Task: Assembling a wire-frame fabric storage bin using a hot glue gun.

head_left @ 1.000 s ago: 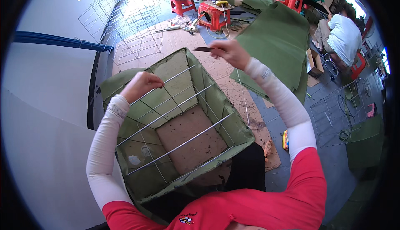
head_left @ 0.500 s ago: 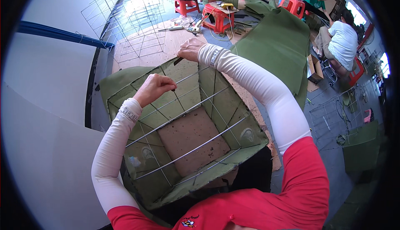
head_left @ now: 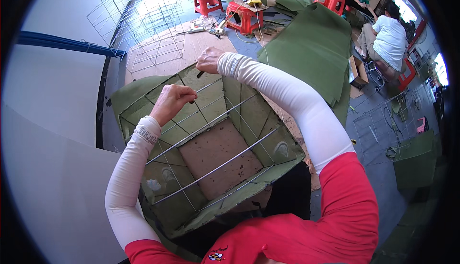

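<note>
Past your right arm, large green sheets (head_left: 306, 48) lie on the floor, and the green box (head_left: 254, 126) is right in front of you, turned at an angle, with metal bars (head_left: 215, 168) running across its mouth. Your 2 hands are over its far side: your right hand (head_left: 210, 60) is at the far corner, its fingers grasping a thin dark strip (head_left: 200, 74), while your left hand (head_left: 172, 102) is above the bars, fingers pinched together around something small and dark that you cannot tell clearly.

red stools (head_left: 247, 23), blue rods (head_left: 69, 45)
</note>
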Available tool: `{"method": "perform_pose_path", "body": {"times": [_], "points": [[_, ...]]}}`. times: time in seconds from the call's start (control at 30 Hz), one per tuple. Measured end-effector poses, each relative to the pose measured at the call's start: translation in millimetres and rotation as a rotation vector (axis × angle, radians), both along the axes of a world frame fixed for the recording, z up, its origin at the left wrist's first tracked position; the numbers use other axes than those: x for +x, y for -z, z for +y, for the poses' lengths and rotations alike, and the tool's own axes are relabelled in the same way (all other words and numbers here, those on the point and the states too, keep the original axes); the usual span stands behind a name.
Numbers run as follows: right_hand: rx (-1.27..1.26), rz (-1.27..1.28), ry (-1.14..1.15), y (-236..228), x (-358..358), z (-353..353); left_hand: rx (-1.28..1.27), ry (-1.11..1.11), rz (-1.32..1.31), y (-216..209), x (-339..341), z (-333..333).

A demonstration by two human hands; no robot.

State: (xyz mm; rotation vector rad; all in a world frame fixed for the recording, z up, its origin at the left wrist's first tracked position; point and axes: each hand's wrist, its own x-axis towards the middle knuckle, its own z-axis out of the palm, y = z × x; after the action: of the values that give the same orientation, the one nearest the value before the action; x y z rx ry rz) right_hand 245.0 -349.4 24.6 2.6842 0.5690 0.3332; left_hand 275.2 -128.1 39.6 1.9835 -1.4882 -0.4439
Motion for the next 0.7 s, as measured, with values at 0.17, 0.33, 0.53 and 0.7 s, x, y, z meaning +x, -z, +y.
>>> {"method": "perform_pose_path", "body": {"times": [0.17,0.33,0.53,0.7], "points": [[0.025,0.042,0.134,5.8,-7.7,-7.9,-0.114,0.014,-0.126,-13.1,-13.3,11.5],[0.345,-0.057,0.115,-64.5,-37.9,-16.2,-0.055,-0.052,0.082,-47.7,-35.6,39.9],[0.591,-0.197,-0.079,-99.8,-147.0,-32.7,-0.112,-0.057,0.403,-92.5,-78.1,52.4],[1.114,0.165,0.244,-76.9,-248.1,-34.9,-0.225,0.086,0.536,-96.7,-114.5,72.8]]}}
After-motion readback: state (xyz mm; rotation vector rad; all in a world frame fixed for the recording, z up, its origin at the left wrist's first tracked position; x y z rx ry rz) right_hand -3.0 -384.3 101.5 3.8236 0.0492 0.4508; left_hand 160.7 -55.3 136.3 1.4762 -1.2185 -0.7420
